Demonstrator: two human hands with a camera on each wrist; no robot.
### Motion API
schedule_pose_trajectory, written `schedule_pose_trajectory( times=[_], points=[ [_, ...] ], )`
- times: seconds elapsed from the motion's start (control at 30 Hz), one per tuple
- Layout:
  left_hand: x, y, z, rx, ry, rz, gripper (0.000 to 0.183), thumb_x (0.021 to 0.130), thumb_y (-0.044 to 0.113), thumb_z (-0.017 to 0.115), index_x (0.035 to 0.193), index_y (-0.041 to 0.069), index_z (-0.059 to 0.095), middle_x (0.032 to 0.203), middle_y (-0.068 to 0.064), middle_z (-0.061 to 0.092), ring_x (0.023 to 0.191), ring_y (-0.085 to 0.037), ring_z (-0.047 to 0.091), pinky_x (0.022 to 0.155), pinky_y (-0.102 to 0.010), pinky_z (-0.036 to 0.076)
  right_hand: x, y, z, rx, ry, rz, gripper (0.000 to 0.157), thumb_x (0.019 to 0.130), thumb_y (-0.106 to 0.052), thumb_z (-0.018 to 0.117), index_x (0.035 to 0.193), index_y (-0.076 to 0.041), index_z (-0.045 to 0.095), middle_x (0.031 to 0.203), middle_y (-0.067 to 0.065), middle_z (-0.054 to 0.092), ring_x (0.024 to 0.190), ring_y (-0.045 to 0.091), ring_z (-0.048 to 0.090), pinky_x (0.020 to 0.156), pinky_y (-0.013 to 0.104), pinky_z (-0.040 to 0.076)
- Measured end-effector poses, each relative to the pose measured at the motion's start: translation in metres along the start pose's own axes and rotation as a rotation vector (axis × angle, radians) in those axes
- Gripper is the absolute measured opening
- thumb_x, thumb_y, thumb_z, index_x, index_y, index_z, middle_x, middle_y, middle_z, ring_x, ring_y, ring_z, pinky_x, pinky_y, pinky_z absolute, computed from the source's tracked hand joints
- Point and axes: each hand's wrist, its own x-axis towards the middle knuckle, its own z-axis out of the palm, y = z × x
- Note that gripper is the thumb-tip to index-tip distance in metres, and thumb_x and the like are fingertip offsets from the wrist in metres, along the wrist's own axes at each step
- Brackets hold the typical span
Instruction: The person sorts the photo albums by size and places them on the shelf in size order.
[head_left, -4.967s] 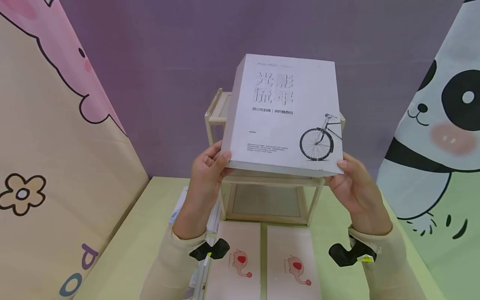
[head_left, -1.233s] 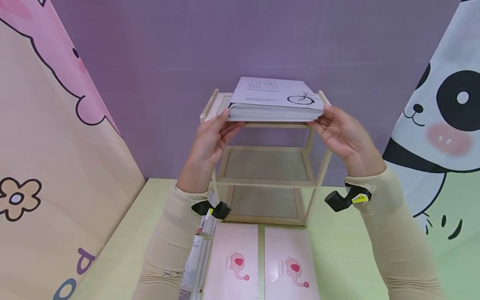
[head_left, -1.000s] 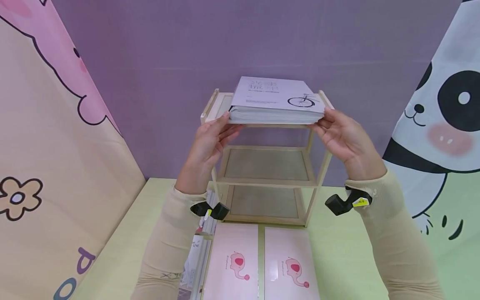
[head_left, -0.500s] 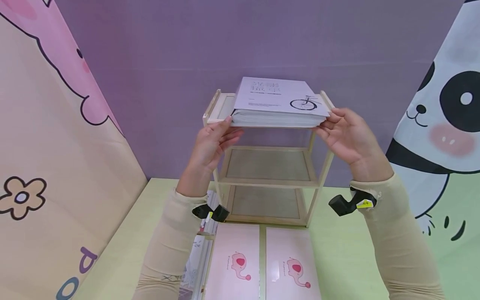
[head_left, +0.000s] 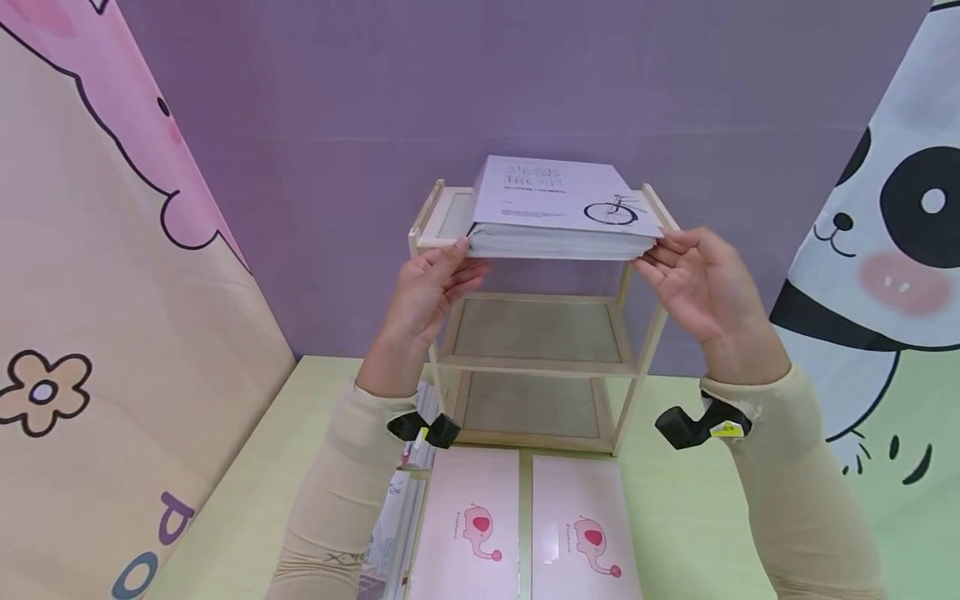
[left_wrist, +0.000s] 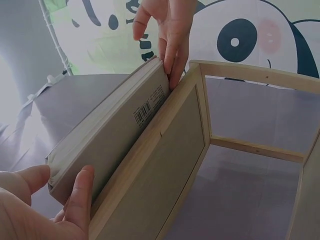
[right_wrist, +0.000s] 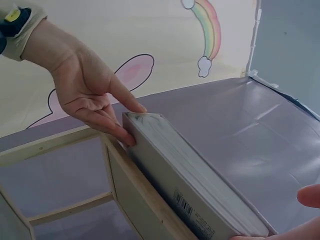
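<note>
A thick white photo album (head_left: pixel 555 200) with a bicycle on its cover lies almost flat over the top shelf of a small wooden rack (head_left: pixel 536 365), its near edge at the shelf's front. At the album's near left corner my left hand (head_left: pixel 420 304) pinches it, thumb on the page edges and fingers beneath. My right hand (head_left: pixel 705 296) is at the near right corner. Its fingers reach under the album, while the thumb (right_wrist: pixel 307 195) stands apart from it in the right wrist view. A barcode (left_wrist: pixel 143 112) shows on the underside, which faces the shelf's front rail.
Two pale pink flat panels with elephant prints (head_left: pixel 468 483) lie before the rack on the light green table (head_left: pixel 262 483). Several books (head_left: pixel 390 525) stand along their left side, partly behind my left sleeve. The rack's two lower shelves hold nothing. Cartoon-printed curtains flank both sides.
Five seconds ago both hands held the album up, tilted toward me; it has come down over the top shelf. Within the last second it shifted slightly toward me, and my right thumb came off.
</note>
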Motion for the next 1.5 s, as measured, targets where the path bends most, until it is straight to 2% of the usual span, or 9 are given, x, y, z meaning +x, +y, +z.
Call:
schedule_pose_trajectory(
  times=[0.27, 0.4, 0.6, 0.9, 1.0, 1.1, 1.23, 1.4, 1.5],
  points=[
    [0.000, -0.003, 0.000, 0.000, -0.004, -0.011, 0.017, 0.096, 0.011, 0.052, 0.085, 0.007, 0.064, 0.074, -0.002, 0.070, 0.068, -0.009, 0.068, 0.064, -0.016, 0.054, -0.006, 0.009, 0.002, 0.016, 0.024, -0.073, 0.060, 0.096, -0.001, 0.026, 0.150, -0.001, -0.002, 0.158, 0.015, 0.000, 0.146, 0.024, 0.007, 0.118, 0.030, 0.006],
    [0.001, -0.004, -0.001, -0.006, -0.005, -0.013, 0.017, 0.096, 0.010, 0.051, 0.085, 0.008, 0.064, 0.074, -0.002, 0.070, 0.069, -0.009, 0.068, 0.065, -0.017, 0.054, -0.008, 0.013, 0.003, -0.020, 0.029, -0.106, 0.060, 0.096, 0.000, 0.025, 0.149, 0.000, -0.001, 0.158, 0.015, 0.001, 0.145, 0.024, 0.008, 0.118, 0.031, 0.006],
    [0.000, -0.005, -0.002, 0.001, 0.016, -0.030, 0.015, 0.096, 0.010, 0.052, 0.085, 0.007, 0.063, 0.075, -0.001, 0.070, 0.069, -0.010, 0.068, 0.066, -0.018, 0.055, -0.009, 0.017, 0.001, -0.032, 0.046, -0.111, 0.059, 0.096, -0.001, 0.024, 0.149, 0.001, -0.002, 0.158, 0.015, 0.000, 0.146, 0.023, 0.007, 0.118, 0.031, 0.006],
    [0.000, -0.006, -0.003, -0.034, 0.003, -0.034, 0.014, 0.096, 0.010, 0.051, 0.088, 0.006, 0.062, 0.075, -0.002, 0.070, 0.071, -0.010, 0.069, 0.066, -0.018, 0.055, -0.007, 0.023, -0.002, 0.036, 0.087, -0.128, 0.046, 0.096, -0.001, 0.024, 0.140, 0.004, 0.011, 0.152, 0.015, 0.009, 0.144, 0.024, 0.011, 0.118, 0.031, 0.008],
    [0.001, -0.007, -0.003, -0.053, 0.004, -0.038, 0.015, 0.096, 0.009, 0.051, 0.088, 0.006, 0.063, 0.075, -0.003, 0.070, 0.070, -0.011, 0.069, 0.065, -0.018, 0.055, -0.008, 0.024, -0.003, 0.045, 0.081, -0.142, 0.051, 0.096, -0.002, 0.024, 0.144, 0.002, 0.009, 0.154, 0.015, 0.006, 0.144, 0.024, 0.009, 0.118, 0.030, 0.007],
    [0.000, -0.007, -0.003, -0.074, -0.003, -0.045, 0.016, 0.096, 0.009, 0.050, 0.088, 0.007, 0.064, 0.075, -0.003, 0.070, 0.071, -0.011, 0.069, 0.065, -0.018, 0.055, -0.009, 0.026, -0.007, 0.063, 0.042, -0.150, 0.059, 0.095, -0.002, 0.023, 0.149, -0.001, -0.001, 0.157, 0.015, -0.003, 0.145, 0.022, 0.003, 0.118, 0.028, 0.006],
    [-0.003, -0.009, -0.005, -0.087, -0.015, -0.054, 0.017, 0.097, 0.009, 0.048, 0.089, 0.008, 0.063, 0.076, -0.002, 0.071, 0.072, -0.011, 0.069, 0.064, -0.018, 0.055, -0.009, 0.029, -0.013, 0.114, -0.002, -0.148, 0.060, 0.095, -0.001, 0.018, 0.150, -0.003, -0.006, 0.158, 0.012, -0.010, 0.146, 0.021, -0.003, 0.118, 0.028, 0.002],
    [-0.006, -0.015, -0.008, -0.083, -0.020, -0.054, 0.013, 0.097, 0.008, 0.048, 0.093, 0.006, 0.060, 0.081, -0.001, 0.072, 0.075, -0.011, 0.069, 0.065, -0.017, 0.055, -0.013, 0.032, -0.018, 0.121, -0.011, -0.152, 0.059, 0.095, -0.001, 0.015, 0.149, -0.003, -0.006, 0.158, 0.011, -0.013, 0.146, 0.022, -0.007, 0.118, 0.028, 0.001],
    [-0.008, -0.020, -0.011, -0.071, -0.028, -0.062, 0.014, 0.097, 0.007, 0.047, 0.104, 0.000, 0.057, 0.084, 0.000, 0.072, 0.077, -0.011, 0.069, 0.066, -0.018, 0.055, -0.017, 0.034, -0.021, 0.068, 0.003, -0.154, 0.059, 0.095, 0.001, 0.017, 0.150, -0.004, -0.004, 0.158, 0.011, -0.009, 0.146, 0.023, -0.004, 0.118, 0.029, 0.002]
  ],
)
